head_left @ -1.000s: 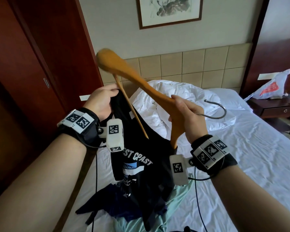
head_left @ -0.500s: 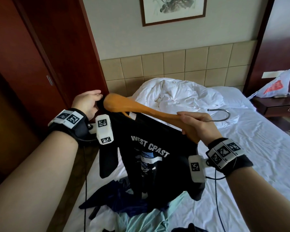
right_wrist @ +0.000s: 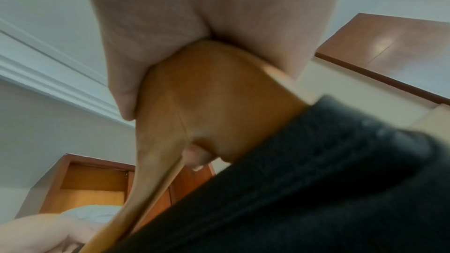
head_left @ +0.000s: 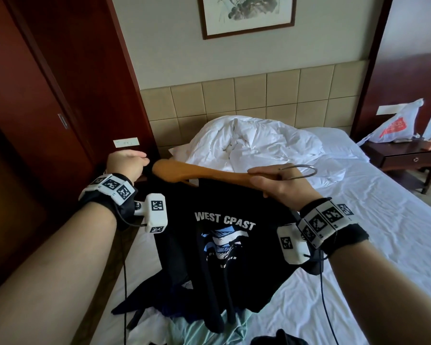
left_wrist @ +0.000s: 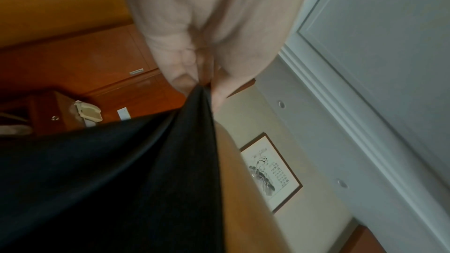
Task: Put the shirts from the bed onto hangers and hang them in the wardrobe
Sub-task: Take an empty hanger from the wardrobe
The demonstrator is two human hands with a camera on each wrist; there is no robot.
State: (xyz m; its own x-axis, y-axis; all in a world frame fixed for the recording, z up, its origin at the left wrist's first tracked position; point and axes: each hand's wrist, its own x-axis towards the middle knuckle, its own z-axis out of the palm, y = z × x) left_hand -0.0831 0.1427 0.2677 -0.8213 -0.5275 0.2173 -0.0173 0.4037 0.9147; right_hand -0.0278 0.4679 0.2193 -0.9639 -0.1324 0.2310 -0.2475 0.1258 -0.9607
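A black T-shirt (head_left: 224,235) printed "WEST CPAST" hangs from a wooden hanger (head_left: 199,173) held level over the bed. My right hand (head_left: 279,185) grips the hanger's middle by its metal hook (head_left: 301,170); the right wrist view shows the fingers wrapped around the wood (right_wrist: 209,99) with black cloth (right_wrist: 316,189) below. My left hand (head_left: 126,164) pinches the shirt's shoulder just past the hanger's left end, which sticks out bare of cloth. In the left wrist view the fingers (left_wrist: 185,76) clamp a fold of the black fabric (left_wrist: 136,170).
More clothes, dark blue (head_left: 144,302) and pale green (head_left: 202,329), lie heaped on the white bed (head_left: 383,232). A crumpled duvet (head_left: 254,143) sits by the headboard. The dark red wardrobe (head_left: 47,108) stands at left. A nightstand (head_left: 406,155) with a plastic bag stands at right.
The hanger has swung down from steeply tilted to nearly level. The shirt has spread out along it, and my left hand has pulled the shoulder out to the left.
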